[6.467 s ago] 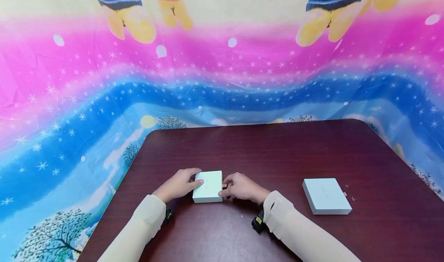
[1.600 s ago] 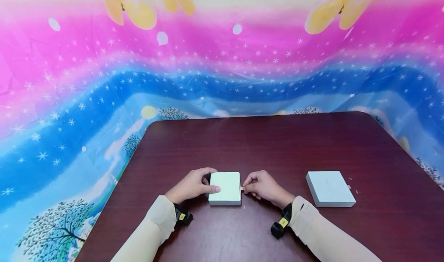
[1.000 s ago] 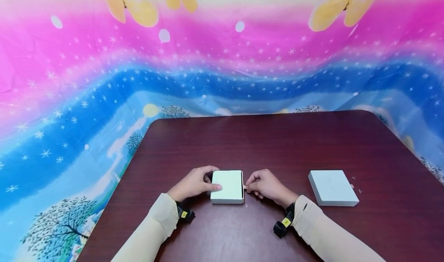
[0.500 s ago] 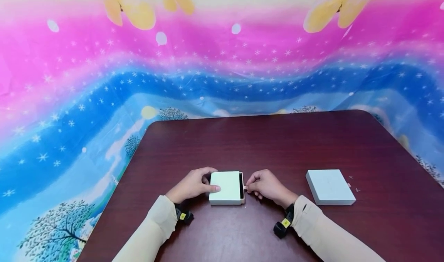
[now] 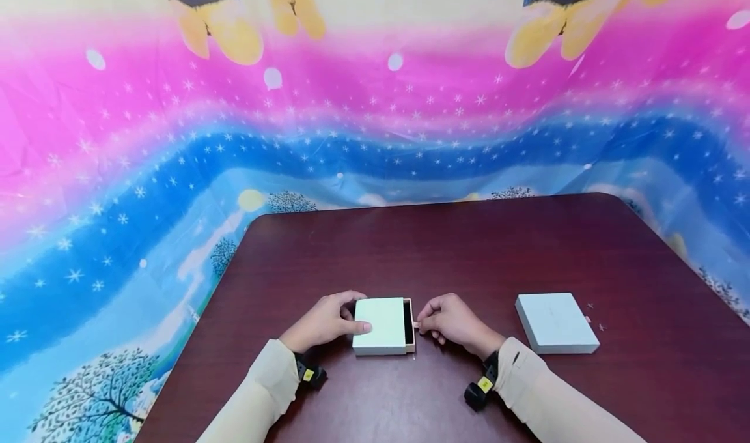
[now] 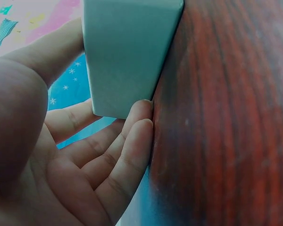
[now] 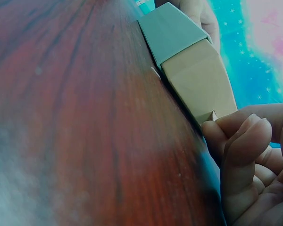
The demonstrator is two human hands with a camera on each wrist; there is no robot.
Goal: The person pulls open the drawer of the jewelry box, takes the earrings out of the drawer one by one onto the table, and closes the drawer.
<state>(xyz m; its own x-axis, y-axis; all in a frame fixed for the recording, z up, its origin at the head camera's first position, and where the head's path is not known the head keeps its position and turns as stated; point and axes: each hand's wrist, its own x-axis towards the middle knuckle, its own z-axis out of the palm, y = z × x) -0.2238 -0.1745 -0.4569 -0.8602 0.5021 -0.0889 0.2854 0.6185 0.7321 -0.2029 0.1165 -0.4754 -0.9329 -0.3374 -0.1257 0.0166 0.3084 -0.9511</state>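
A small white drawer-style box [image 5: 377, 322] lies on the dark red table, with its inner drawer [image 7: 198, 80] partly out on the right. The drawer shows tan walls and a black interior in the head view. My left hand [image 5: 321, 322] holds the white sleeve from the left, thumb on top and fingers at the far and left sides. On the other side, my right hand [image 5: 456, 324] pinches a short pale pull tab [image 5: 416, 325] between thumb and index finger. The right wrist view shows that tab [image 7: 214, 115] at the drawer's end wall.
A second white box [image 5: 556, 324] sits to the right, a small pinkish tab [image 5: 588, 319] poking from its right side. Small pale bits [image 5: 602, 328] lie beside it. Behind the table [image 5: 445, 254] hangs a colourful printed cloth [image 5: 375, 124].
The drawer was inside the sleeve several seconds ago and has slid out rightward, widening the black gap. The box sits farther right than at first. My left hand keeps its hold.
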